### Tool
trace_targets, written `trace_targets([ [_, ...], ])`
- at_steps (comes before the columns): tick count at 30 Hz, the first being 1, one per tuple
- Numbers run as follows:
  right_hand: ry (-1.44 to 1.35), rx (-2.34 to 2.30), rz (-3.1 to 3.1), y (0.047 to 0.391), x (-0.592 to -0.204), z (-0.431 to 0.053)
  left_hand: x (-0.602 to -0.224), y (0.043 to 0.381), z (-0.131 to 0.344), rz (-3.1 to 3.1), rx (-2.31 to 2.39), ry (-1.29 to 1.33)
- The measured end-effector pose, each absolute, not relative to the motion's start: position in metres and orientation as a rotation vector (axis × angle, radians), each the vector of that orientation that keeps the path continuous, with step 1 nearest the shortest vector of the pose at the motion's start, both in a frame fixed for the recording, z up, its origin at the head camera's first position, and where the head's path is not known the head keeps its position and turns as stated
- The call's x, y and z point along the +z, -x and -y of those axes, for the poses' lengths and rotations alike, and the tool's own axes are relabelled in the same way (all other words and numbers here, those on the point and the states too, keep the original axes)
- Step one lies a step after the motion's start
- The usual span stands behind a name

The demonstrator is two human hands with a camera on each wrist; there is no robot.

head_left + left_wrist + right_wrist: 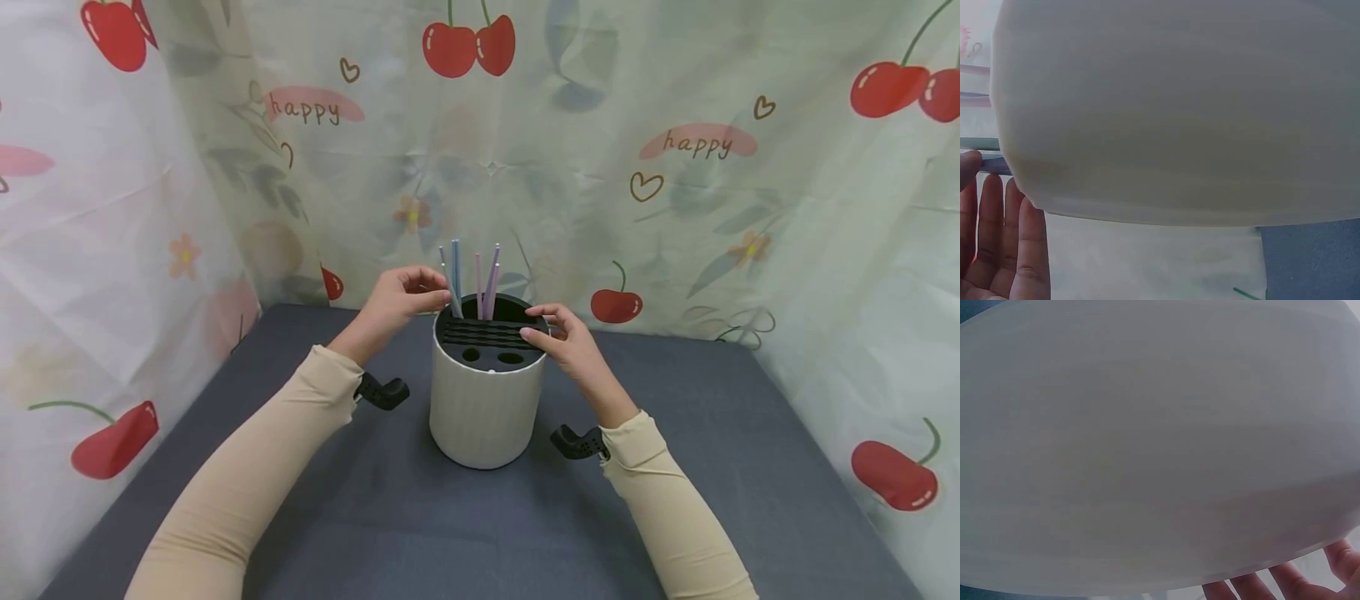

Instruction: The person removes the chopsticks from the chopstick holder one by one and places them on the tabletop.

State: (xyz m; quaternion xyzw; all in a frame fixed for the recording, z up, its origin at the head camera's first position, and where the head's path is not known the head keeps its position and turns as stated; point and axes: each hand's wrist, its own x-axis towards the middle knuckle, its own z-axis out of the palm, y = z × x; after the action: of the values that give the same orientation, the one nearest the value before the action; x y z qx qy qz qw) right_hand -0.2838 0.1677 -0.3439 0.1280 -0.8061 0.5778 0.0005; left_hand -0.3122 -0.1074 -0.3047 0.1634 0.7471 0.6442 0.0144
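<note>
A cream, ribbed round utensil holder (483,408) stands upright on the table. Its black top (487,333) has long slots, two oval holes at the front and a wider opening at the back. Several thin pastel sticks like chopsticks rise from that opening: blue ones (456,271) at left, pink and purple ones (491,283) farther right. At the left rim my left hand (397,300) pinches a blue stick (996,164) between thumb and fingers. My right hand (566,337) holds the right rim, thumb over the black top; its fingertips (1291,578) show along the edge.
The holder rests on a dark grey-blue cloth-covered table (480,533). White curtains (525,183) with cherry prints enclose the back and both sides. A black camera mount (382,392) sits on the left wrist, another mount (577,442) on the right.
</note>
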Motion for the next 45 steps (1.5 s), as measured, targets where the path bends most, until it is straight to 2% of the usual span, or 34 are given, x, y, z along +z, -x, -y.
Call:
trace_targets([
  [7, -0.417, 1.825, 2.528, 0.283, -0.342, -0.168, -0.275, 0.311, 0.109, -2.230, 2.158, -0.605],
  [16, -0.429, 1.833, 2.531, 0.283, -0.343, -0.169, -0.184, 0.309, 0.133, -1.931, 2.720, -0.864],
  [19, -0.428, 1.839, 2.532, 0.283, -0.344, -0.169, -0.167, 0.310, 0.150, -1.906, 2.804, -0.787],
  [21, -0.426, 1.841, 2.534, 0.284, -0.344, -0.169, -0.169, 0.313, 0.162, -1.934, 2.772, -0.675],
  [25, -0.422, 1.828, 2.536, 0.285, -0.346, -0.170, -0.210, 0.325, 0.177, -2.112, 2.530, -0.421],
  [31, -0.424, 1.813, 2.541, 0.287, -0.347, -0.169, -0.326, 0.347, 0.184, -2.389, 2.003, -0.166],
  [36, -0.425, 1.801, 2.549, 0.286, -0.347, -0.168, -0.409, 0.354, 0.186, -2.360, 1.808, -0.027],
  [40, -0.422, 1.804, 2.547, 0.286, -0.345, -0.168, -0.443, 0.352, 0.183, -2.326, 1.757, 0.036],
  [45, -0.425, 1.811, 2.539, 0.286, -0.346, -0.170, -0.458, 0.350, 0.177, -2.292, 1.723, 0.136],
])
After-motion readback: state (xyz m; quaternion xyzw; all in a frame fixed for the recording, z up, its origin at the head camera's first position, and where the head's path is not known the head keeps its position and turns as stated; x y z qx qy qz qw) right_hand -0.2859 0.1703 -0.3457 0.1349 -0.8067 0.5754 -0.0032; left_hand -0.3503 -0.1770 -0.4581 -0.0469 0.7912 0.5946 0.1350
